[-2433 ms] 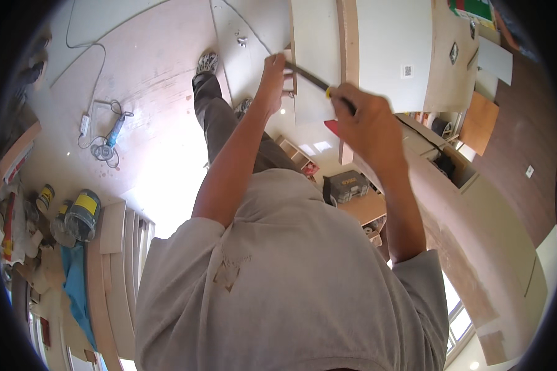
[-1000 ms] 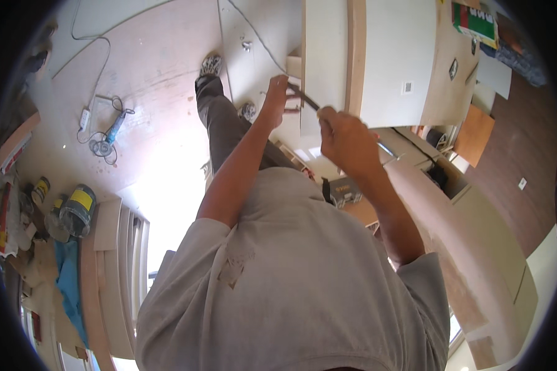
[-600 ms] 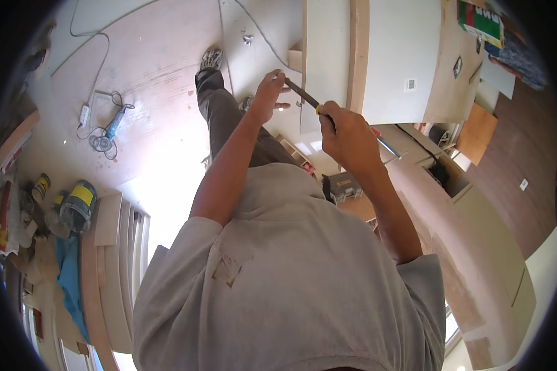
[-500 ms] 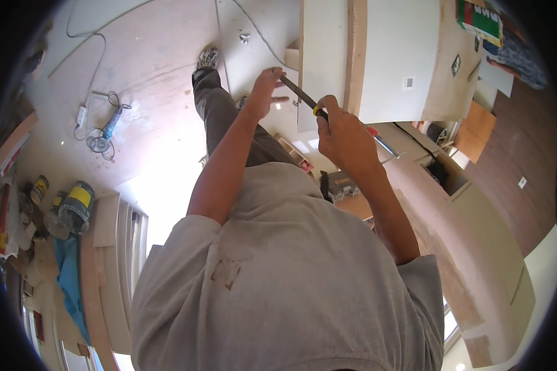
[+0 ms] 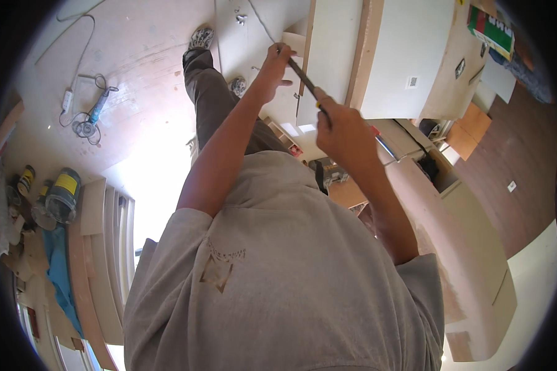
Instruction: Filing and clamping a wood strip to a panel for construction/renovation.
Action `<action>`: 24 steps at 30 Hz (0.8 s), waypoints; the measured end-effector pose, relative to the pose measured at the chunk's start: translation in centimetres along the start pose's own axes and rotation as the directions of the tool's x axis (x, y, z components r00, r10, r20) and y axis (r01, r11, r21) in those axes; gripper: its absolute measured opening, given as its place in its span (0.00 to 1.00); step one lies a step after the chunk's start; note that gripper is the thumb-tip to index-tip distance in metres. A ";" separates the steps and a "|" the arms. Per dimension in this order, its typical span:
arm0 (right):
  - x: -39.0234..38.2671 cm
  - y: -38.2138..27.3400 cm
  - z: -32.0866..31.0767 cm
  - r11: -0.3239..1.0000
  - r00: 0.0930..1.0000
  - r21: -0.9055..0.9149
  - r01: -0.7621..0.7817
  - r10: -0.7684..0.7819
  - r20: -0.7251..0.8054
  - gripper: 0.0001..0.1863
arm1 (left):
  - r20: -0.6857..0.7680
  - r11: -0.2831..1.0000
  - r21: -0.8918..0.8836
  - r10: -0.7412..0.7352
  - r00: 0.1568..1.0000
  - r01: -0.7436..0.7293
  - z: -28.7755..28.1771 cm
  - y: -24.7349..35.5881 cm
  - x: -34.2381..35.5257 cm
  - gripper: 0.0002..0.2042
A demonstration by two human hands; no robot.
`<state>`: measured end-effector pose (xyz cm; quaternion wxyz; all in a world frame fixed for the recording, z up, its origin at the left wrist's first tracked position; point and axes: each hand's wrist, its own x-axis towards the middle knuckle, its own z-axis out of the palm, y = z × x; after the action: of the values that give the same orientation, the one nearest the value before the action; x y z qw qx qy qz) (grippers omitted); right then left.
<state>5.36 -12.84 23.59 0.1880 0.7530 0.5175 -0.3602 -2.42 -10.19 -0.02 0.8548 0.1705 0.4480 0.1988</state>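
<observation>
Right grip is wrapped snugly round the handle of a long, dark, flat metal file-like tool with a yellow band by the handle. Left grip has the other end pinched between thumb and finger, rest of the fingers fanned out, so the tool runs slantwise between the two. Just up and right of the right grip there's a big white flat panel with a pale wooden edge strip. Well off to the left of the left grip, a blue corded angle grinder lies on the pale, scuffed floor. Way out right of the right grip: a green-and-red printed package.
</observation>
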 end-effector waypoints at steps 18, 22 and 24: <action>-0.9 1.2 1.1 0.998 0.992 -0.008 0.065 -0.066 -0.107 0.25 | 0.007 0.997 0.050 0.067 0.998 -0.067 -0.1 -0.7 -0.2 0.30; 0.2 2.1 3.2 0.998 0.993 0.008 0.069 -0.068 -0.102 0.26 | -0.017 0.996 0.061 0.062 0.998 -0.061 -0.6 -0.5 0.9 0.31; 0.0 1.9 3.2 0.999 0.998 0.043 0.030 -0.028 -0.056 0.26 | -0.017 0.994 0.103 0.026 1.000 -0.024 -1.0 -1.0 1.1 0.32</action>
<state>5.96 -15.68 21.28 0.1518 0.7590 0.5254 -0.3532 -2.47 -10.40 -1.85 0.8382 0.2182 0.4633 0.1877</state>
